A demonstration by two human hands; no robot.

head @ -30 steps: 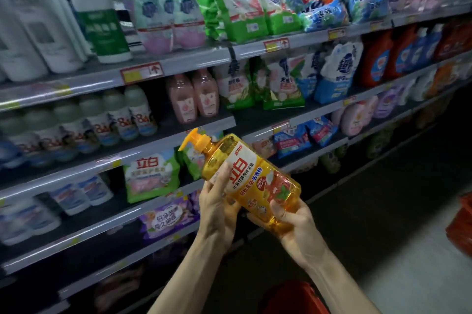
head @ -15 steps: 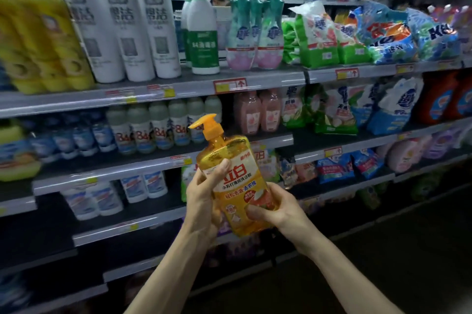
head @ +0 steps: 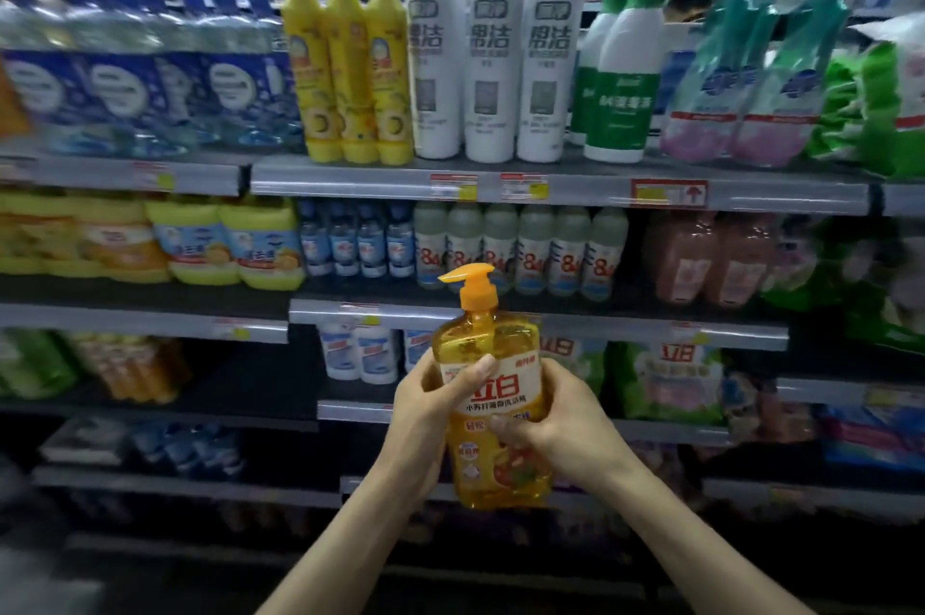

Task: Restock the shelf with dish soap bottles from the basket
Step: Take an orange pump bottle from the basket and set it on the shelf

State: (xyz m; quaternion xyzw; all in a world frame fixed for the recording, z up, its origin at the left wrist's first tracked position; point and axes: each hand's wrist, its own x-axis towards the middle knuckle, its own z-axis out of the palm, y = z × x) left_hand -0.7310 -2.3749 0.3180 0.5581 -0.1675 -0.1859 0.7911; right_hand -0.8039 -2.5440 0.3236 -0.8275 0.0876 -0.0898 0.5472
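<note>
Out in front of the shelf point(head: 600, 326) edges, level with the third tier, the bottle point(head: 493, 414) stands upright between my hands, clear of every board and not yet shelved. My left hand point(head: 425, 419) wraps its left side, thumb across the label. My right hand point(head: 565, 429) grips the right side lower down, thumb on the label too. Both sets of fingers are clamped on it. A second ago it lay tilted, pump aimed up-left. Now the pump point(head: 473, 286) points straight up, label facing me, and my view has swung left along the shelf, so the basket is out of sight. To me that means the carry is done and placing comes next. Blurred orange bottles point(head: 135, 369) sit toward the left end of the third tier with bare board point(head: 250, 384) beside them. I judge that gap the likely slot, though I cannot read their labels.
</note>
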